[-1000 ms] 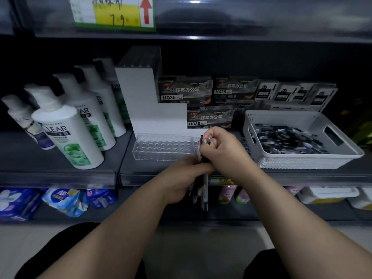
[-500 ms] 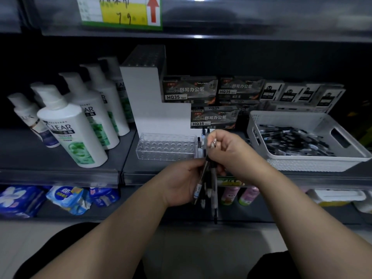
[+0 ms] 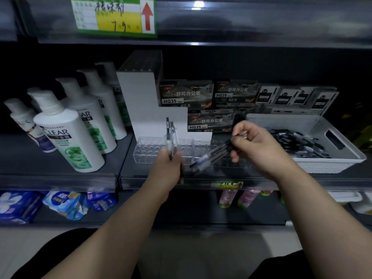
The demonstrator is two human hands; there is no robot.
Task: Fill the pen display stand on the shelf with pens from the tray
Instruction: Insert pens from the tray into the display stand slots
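Gripping a small bunch of pens (image 3: pixel 171 135) upright, the left hand (image 3: pixel 168 168) hovers right in front of the stand (image 3: pixel 151 152), pen ends poking up over its front row of holes. The right hand (image 3: pixel 257 146) is apart from it, off toward the tray (image 3: pixel 322 166). Its fingers curl round a second bunch (image 3: pixel 209 158) that slants down and left across the stand's front. How many pens each hand has is lost in the blur.

Progress? Barely begun, by the look of it. Every hole that shows in the clear front tier looks empty, and so does the top tier. The white steps hide the middle. Nothing is seated yet, so nearly all the filling is left: pen after pen into the holes, then more from the tray.

Containers now. The white tray sits on the shelf (image 3: pixel 24 160) just right of the stand, with a heap (image 3: pixel 298 141) of dark pens lying loose in it, plenty of stock. Behind the stand, boxes (image 3: pixel 187 93) of pens are stacked. To the left stand white bottles (image 3: pixel 66 137).
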